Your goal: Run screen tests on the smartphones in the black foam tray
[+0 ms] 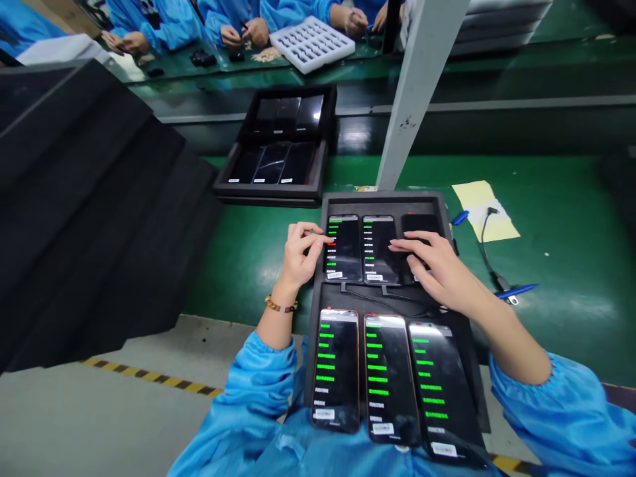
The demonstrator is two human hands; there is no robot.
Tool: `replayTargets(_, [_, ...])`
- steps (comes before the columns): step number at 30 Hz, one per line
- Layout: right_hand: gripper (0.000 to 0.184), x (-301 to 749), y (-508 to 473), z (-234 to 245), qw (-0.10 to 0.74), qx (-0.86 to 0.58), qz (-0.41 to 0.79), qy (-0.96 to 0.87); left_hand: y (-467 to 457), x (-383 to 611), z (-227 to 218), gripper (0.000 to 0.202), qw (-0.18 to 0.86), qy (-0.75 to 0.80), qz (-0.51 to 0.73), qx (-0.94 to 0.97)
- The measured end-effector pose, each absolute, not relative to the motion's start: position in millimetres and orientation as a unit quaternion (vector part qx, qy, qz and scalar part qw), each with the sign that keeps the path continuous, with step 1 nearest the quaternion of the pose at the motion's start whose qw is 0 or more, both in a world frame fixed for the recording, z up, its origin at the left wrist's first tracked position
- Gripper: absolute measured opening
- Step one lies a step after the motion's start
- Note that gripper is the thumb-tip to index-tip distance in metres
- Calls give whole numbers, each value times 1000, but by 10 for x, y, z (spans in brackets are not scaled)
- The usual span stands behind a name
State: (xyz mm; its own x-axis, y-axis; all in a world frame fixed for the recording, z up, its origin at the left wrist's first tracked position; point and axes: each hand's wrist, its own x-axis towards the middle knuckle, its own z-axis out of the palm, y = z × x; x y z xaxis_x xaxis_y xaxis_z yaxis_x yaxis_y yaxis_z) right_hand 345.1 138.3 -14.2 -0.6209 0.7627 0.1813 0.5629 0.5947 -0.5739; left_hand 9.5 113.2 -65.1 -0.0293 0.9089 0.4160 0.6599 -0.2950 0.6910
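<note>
Glossy black glass in slim rounded rectangles: the upper-left phone (344, 248) and upper-right phone (420, 222) lie flat in a matte black tray (377, 197) at frame centre, long axes running up-frame. The left hand (298, 255), fingers bent, touches the upper-left phone's edge, and I can't tell if it grips. The right hand (437, 268) rests spread flat on the other.

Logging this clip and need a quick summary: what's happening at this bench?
A person works over a black tray of six phones. The left hand touches the upper-left phone, whose screen shows green lines; the right hand lies flat over the dark upper-right phone, fingertips at the middle phone. The three lower phones are lit and untouched. A second tray of dark phones sits farther up the green bench.
</note>
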Motion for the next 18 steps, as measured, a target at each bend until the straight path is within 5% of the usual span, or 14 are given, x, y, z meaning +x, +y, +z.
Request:
replayTargets(8, [23, 3385, 789, -30, 199, -422, 113, -877, 820, 207, -411, 47, 142, 622, 441, 632])
replayTargets(14, [31, 3102, 531, -100, 125, -460, 11, -879, 251, 471, -18, 55, 275, 721, 202, 603])
replayTargets(18, [37, 2947, 564, -109, 109, -468, -31, -876, 242, 732, 35, 49, 253, 743, 99, 611])
